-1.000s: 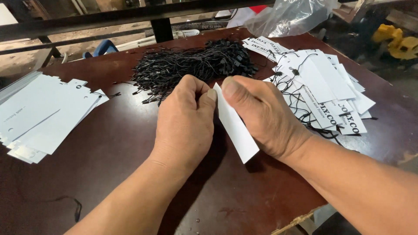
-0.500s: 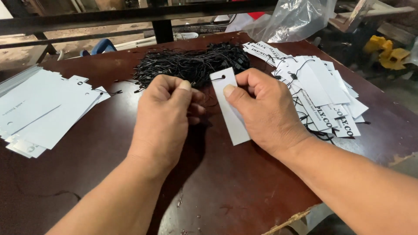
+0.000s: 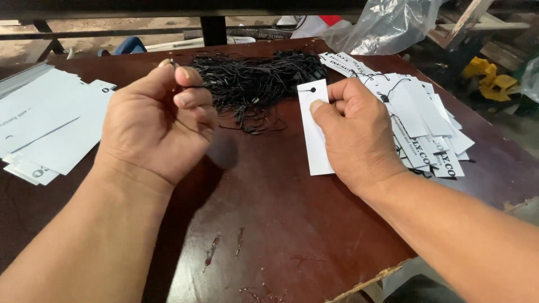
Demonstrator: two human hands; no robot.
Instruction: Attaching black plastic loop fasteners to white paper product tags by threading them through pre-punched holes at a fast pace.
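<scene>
Far left, outboard of the left hand: a stack of blank white tags is lying flat on the dark brown table, well apart from the fingers.

Left hand: it is hovering above the table with fingers curled together, thumb and forefinger pinching one thin black string that is running off toward the pile beyond the knuckles.

Between the hands, farther from the body: a tangled pile of black strings is resting on the table.

Right hand: it is gripping a single white tag, thumb pressing on its face, fingers closed behind it. The tag is standing tilted, its punched hole at the top end, just beside the thumb tip.

Beyond the right hand: finished tags with strings are lying fanned out, touching one another.

Doing this step well: judging by the pinch, the string end is wanting a short, stiff grip near its tip, and the tag is needing to be held steady with the hole facing the left hand and clear of the thumb.

Change from half a second ago: the hands are moving apart; the left hand is lifting higher and drawing a string clear, while the tag is staying clamped in the right.
</scene>
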